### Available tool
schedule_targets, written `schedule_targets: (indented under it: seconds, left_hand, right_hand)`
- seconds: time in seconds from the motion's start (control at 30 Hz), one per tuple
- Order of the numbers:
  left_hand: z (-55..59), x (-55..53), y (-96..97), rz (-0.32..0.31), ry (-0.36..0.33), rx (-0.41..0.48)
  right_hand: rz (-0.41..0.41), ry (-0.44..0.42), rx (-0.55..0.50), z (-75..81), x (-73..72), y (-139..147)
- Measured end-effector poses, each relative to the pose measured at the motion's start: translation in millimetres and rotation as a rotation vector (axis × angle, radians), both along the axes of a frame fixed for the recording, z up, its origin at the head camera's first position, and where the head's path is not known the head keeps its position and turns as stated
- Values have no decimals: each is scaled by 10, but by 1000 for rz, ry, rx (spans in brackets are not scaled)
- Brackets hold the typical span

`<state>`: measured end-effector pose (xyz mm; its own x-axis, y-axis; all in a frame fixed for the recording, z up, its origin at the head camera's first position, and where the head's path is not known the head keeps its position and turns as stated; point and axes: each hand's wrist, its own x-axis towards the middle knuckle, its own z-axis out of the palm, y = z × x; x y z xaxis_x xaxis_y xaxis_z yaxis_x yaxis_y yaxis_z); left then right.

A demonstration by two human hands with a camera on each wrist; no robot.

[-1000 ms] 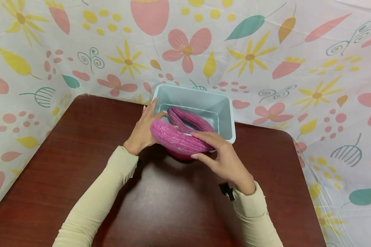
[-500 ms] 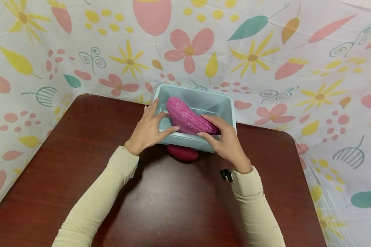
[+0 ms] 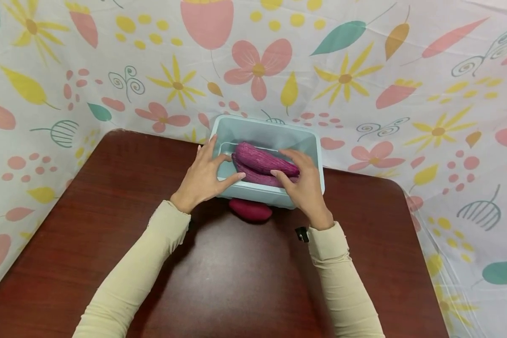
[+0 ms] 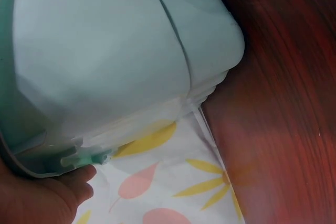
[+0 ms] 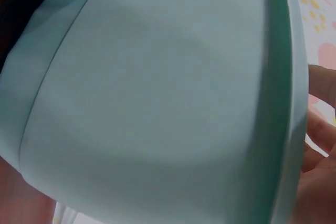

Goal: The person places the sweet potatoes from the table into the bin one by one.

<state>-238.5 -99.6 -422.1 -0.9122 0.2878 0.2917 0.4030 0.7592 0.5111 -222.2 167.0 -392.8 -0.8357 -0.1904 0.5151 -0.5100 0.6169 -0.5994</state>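
A light blue plastic basin (image 3: 310, 134) stands at the back of the table. Inside it, a long ridged purple vegetable (image 3: 262, 159) lies over another one like it (image 3: 257, 176). My left hand (image 3: 200, 176) grips the basin's front left corner, thumb over the front rim and one finger bent inside. Over the basin's right part, my right hand (image 3: 306, 185) stays with thumb and fingers spread apart around the upper vegetable's narrow end. In the right wrist view, my right fingers (image 5: 320, 129) show beyond the basin's rim.
A smooth dark red, oblong vegetable (image 3: 250, 210) lies on the brown table (image 3: 219, 272) against the basin's front wall. Behind the table hangs a white cloth (image 3: 253, 28) printed with flowers and leaves.
My right hand has carried the purple vegetable from in front of the basin to above it and let it down inside. My left hand has stayed at the corner.
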Motion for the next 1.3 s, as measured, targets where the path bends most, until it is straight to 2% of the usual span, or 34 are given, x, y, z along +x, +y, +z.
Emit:
schedule_targets:
  seconds: [0.23, 0.53, 0.83, 1.3]
  left_hand:
    - [2, -7, -5, 4, 15, -4]
    - [15, -1, -9, -2, 1, 4]
    - [7, 0, -13, -5, -12, 15]
    - [-14, -1, 1, -8, 19, 19]
  right_hand:
    - [10, -28, 17, 30, 104, 26]
    - [46, 11, 15, 37, 253, 50]
    - [56, 13, 19, 54, 409, 29]
    - [125, 19, -60, -30, 714, 13]
